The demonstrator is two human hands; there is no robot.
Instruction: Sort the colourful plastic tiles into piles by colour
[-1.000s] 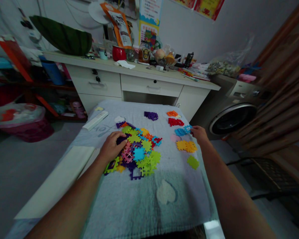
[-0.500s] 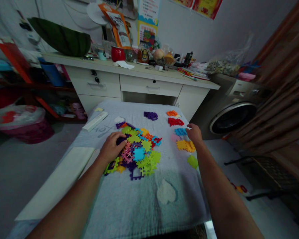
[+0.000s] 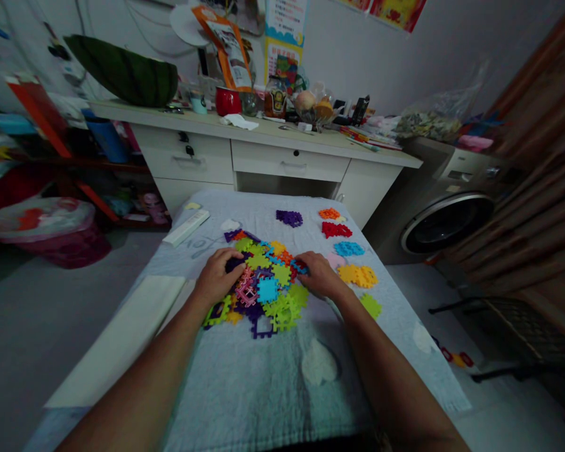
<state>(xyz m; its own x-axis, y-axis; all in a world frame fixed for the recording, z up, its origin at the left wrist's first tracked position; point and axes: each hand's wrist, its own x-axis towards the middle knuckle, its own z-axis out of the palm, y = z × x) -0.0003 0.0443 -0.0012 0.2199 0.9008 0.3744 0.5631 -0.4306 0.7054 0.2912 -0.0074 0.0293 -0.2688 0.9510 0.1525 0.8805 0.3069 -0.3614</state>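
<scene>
Interlocking plastic tiles (image 3: pixel 267 290) lie heaped mid-way on the cloth-covered worktop (image 3: pixel 249 392), the left hand (image 3: pixel 219 276) curled at the heap's left edge and the right hand (image 3: pixel 316 274) bent over its right; I cannot tell whether either grips. The step looks like picking out tiles, so the next move calls for freeing one from overlapping neighbours. Yellow tiles (image 3: pixel 358 275) and red tiles (image 3: pixel 336 230) sit apart, rightward.

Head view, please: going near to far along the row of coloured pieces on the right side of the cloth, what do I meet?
Lime-green piece → yellow pieces → blue pieces → red pieces → orange pieces.
</scene>
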